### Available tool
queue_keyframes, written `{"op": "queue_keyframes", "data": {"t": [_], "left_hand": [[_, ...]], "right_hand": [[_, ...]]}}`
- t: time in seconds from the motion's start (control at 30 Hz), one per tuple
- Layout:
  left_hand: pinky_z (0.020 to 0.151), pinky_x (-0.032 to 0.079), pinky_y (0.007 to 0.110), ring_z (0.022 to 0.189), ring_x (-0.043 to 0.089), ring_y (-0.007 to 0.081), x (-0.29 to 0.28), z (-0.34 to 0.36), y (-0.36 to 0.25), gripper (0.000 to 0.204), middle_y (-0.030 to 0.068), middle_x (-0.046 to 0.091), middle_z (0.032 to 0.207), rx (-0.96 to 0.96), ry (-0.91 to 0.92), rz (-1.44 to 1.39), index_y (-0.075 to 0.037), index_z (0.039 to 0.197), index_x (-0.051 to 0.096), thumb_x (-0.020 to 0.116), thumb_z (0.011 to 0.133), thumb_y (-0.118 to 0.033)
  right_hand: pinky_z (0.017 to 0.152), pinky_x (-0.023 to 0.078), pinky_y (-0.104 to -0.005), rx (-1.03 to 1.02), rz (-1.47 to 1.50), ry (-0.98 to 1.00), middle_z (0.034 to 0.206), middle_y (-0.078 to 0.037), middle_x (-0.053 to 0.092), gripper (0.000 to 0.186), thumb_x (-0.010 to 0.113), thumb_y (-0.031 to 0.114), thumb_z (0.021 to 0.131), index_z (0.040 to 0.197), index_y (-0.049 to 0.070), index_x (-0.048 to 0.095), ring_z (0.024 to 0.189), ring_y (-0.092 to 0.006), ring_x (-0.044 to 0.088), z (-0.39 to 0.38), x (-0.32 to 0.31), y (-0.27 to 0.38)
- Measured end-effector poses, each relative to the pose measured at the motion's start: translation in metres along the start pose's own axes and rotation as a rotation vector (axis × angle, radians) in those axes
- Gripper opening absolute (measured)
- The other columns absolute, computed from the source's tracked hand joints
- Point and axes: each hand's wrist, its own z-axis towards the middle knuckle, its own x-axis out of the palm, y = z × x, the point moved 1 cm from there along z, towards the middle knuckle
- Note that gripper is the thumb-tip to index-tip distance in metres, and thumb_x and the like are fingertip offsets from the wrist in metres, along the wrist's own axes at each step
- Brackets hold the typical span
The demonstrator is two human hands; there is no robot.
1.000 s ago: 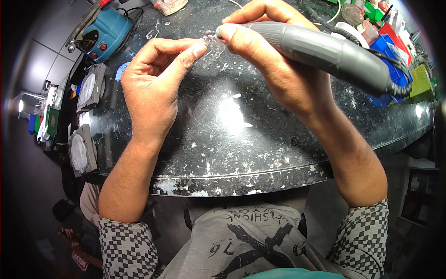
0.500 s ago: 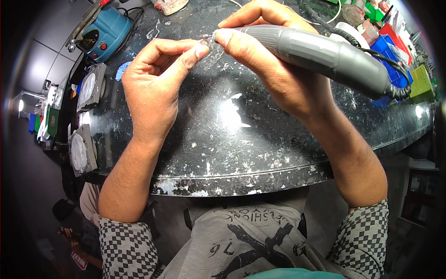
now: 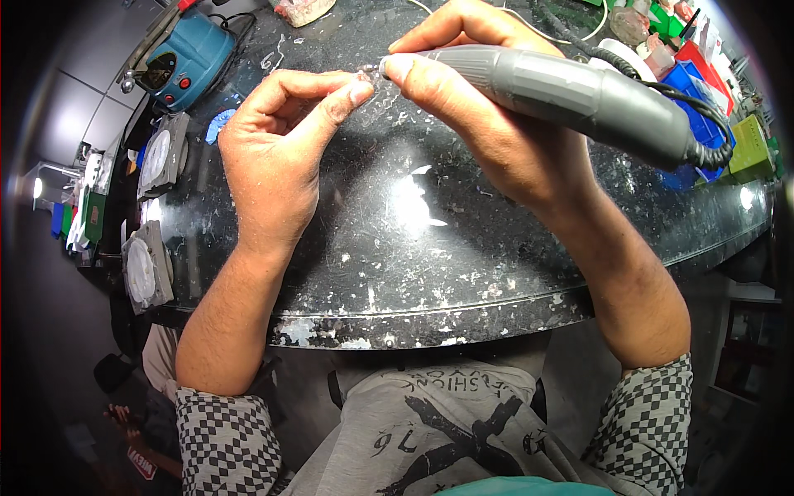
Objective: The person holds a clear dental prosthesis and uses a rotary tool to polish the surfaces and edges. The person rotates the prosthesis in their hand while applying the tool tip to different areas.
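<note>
My right hand (image 3: pixel 504 140) is wrapped round a grey rotary handpiece (image 3: pixel 571 91), thumb and forefinger near its front end. The handpiece points left, and a coiled black cord (image 3: pixel 718 153) trails from its rear. Facing it, my left hand (image 3: pixel 273 157) is closed in a pinch of thumb and forefinger. A small, clear-looking piece (image 3: pixel 364 75) shows at those fingertips, mostly covered by them. The handpiece's short tip lies right at the piece; whether they touch I cannot tell. Both hands are above the far part of a black speckled worktop (image 3: pixel 372 248).
A teal machine with a red button (image 3: pixel 186 70) stands at the far left. Below it are two grey plates with white discs (image 3: pixel 161 157) and a crumpled blue scrap (image 3: pixel 219 126). Blue bin (image 3: pixel 691 95) and green box (image 3: pixel 750 149) stand right. Another person's hand (image 3: pixel 124 417) shows lower left.
Both hands hold nearly the same pose. The left hand has shifted very slightly to the right, and the handpiece's rear end has moved a touch.
</note>
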Motion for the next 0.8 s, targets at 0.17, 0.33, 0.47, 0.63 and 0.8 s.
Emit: {"op": "queue_keyframes", "data": {"t": [0.17, 0.33, 0.47, 0.63, 0.8], "left_hand": [[0.087, 0.056, 0.025, 0.091, 0.071, 0.0109, 0.000, 0.000, 0.001, 0.008, 0.0084, 0.077, 0.097, -0.012, -0.005, -0.023, 0.000, 0.098, 0.073, 0.076, 0.091, 0.000], [0.090, 0.055, 0.026, 0.096, 0.071, 0.0124, 0.001, 0.000, 0.001, 0.009, 0.0099, 0.076, 0.102, 0.035, 0.017, 0.022, 0.000, 0.098, 0.073, 0.075, 0.090, 0.003], [0.090, 0.055, 0.026, 0.097, 0.071, 0.0126, 0.000, 0.000, 0.003, 0.010, 0.0100, 0.076, 0.104, 0.056, 0.035, 0.028, 0.000, 0.098, 0.073, 0.075, 0.090, 0.003], [0.090, 0.055, 0.026, 0.096, 0.071, 0.0123, 0.002, -0.001, 0.002, 0.010, 0.0097, 0.076, 0.103, 0.044, 0.023, 0.006, 0.000, 0.099, 0.073, 0.075, 0.090, 0.003], [0.089, 0.056, 0.025, 0.094, 0.071, 0.0116, 0.003, -0.001, 0.000, 0.008, 0.0091, 0.077, 0.100, -0.006, 0.005, -0.020, 0.000, 0.099, 0.073, 0.075, 0.092, 0.001]], "right_hand": [[0.069, 0.052, -0.0264, 0.069, 0.011, -0.019, 0.086, -0.007, 0.067, 0.016, 0.073, 0.013, 0.095, 0.100, -0.001, 0.067, 0.077, -0.0097, 0.063, -0.003, -0.001, 0.002], [0.067, 0.050, -0.0261, 0.203, 0.145, -0.013, 0.083, -0.005, 0.065, 0.014, 0.071, 0.013, 0.096, 0.097, 0.000, 0.064, 0.075, -0.0080, 0.060, -0.003, -0.002, 0.001], [0.067, 0.049, -0.0259, 0.172, 0.073, -0.010, 0.082, -0.005, 0.065, 0.013, 0.070, 0.012, 0.097, 0.096, 0.000, 0.064, 0.074, -0.0077, 0.059, -0.002, -0.006, 0.006], [0.068, 0.049, -0.0256, 0.206, 0.067, 0.013, 0.083, -0.004, 0.064, 0.013, 0.070, 0.012, 0.097, 0.097, 0.001, 0.064, 0.075, -0.0077, 0.059, -0.001, -0.008, 0.014], [0.068, 0.050, -0.0256, 0.211, 0.191, -0.024, 0.083, -0.004, 0.065, 0.012, 0.070, 0.011, 0.098, 0.098, 0.001, 0.064, 0.076, -0.0079, 0.060, -0.003, -0.002, 0.002]]}}
